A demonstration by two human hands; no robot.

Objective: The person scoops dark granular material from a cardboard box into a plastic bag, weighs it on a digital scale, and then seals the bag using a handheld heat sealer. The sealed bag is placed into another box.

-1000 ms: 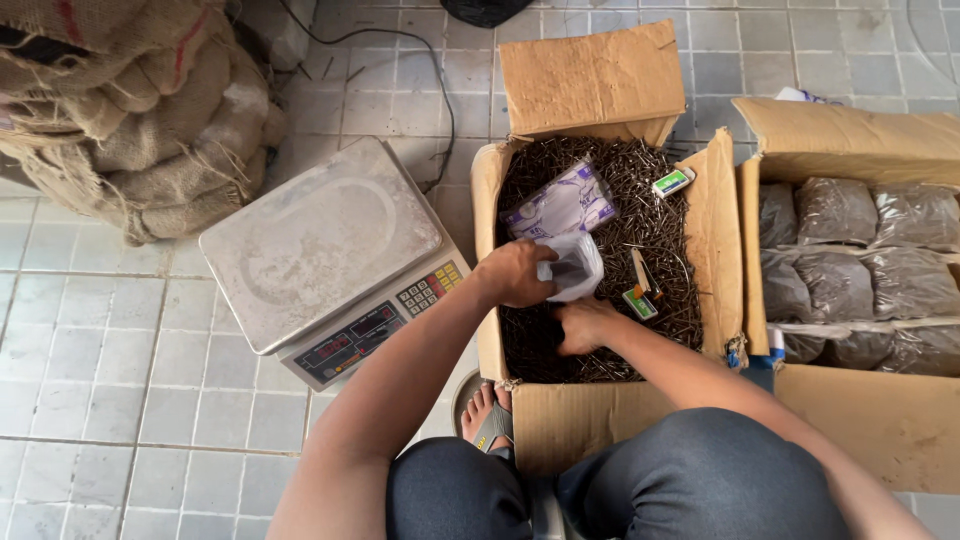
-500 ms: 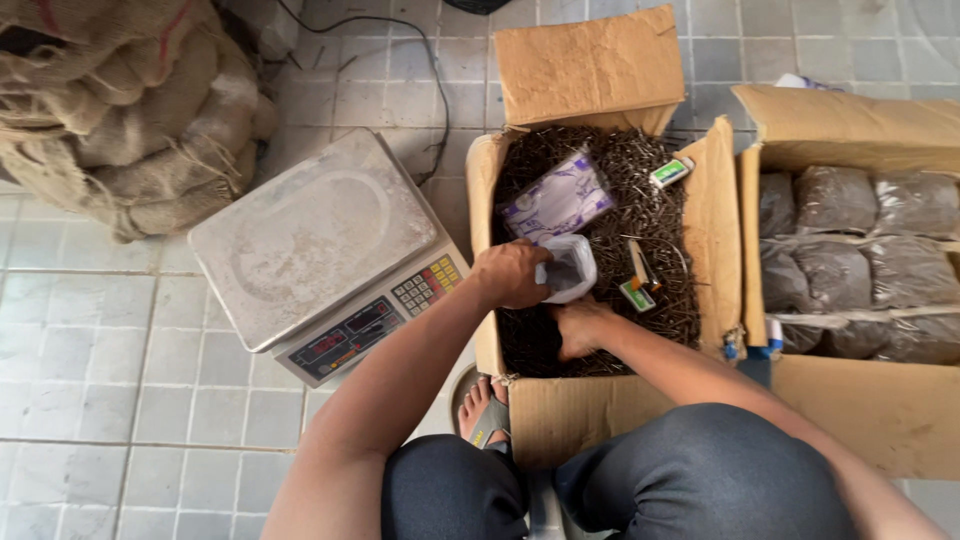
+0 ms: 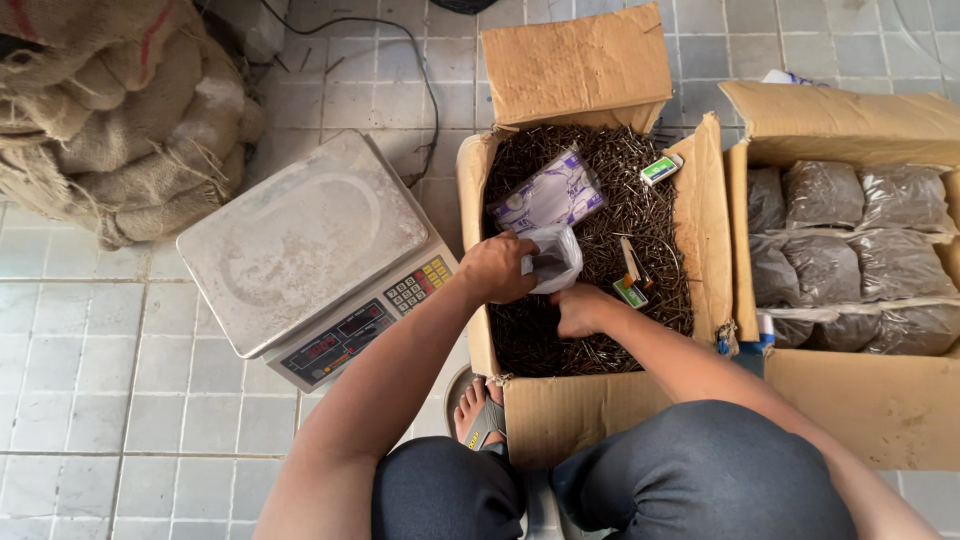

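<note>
I sit over an open cardboard box (image 3: pixel 707 225) filled with dark loose nails (image 3: pixel 640 215). My left hand (image 3: pixel 497 267) holds a small clear plastic bag (image 3: pixel 553 257) open above the nails. Just below the bag, my right hand (image 3: pixel 579 309) is closed on a handful of nails, knuckles up, close to the bag's mouth. A flat pack of plastic bags (image 3: pixel 548 194) lies on the nails behind the bag. Two small green-and-white items (image 3: pixel 660 168) (image 3: pixel 629 292) and a short stick lie on the nails to the right.
A digital weighing scale (image 3: pixel 305 251) with a metal pan stands on the tiled floor at left. Stuffed burlap sacks (image 3: pixel 110 110) sit at top left. A second cardboard box (image 3: pixel 850 400) at right holds several filled clear bags (image 3: pixel 860 235). My sandalled foot (image 3: pixel 482 412) rests beside the box.
My right hand has lifted from the nail pile toward the bag's mouth. The bag and my left hand shifted slightly up and left in view.
</note>
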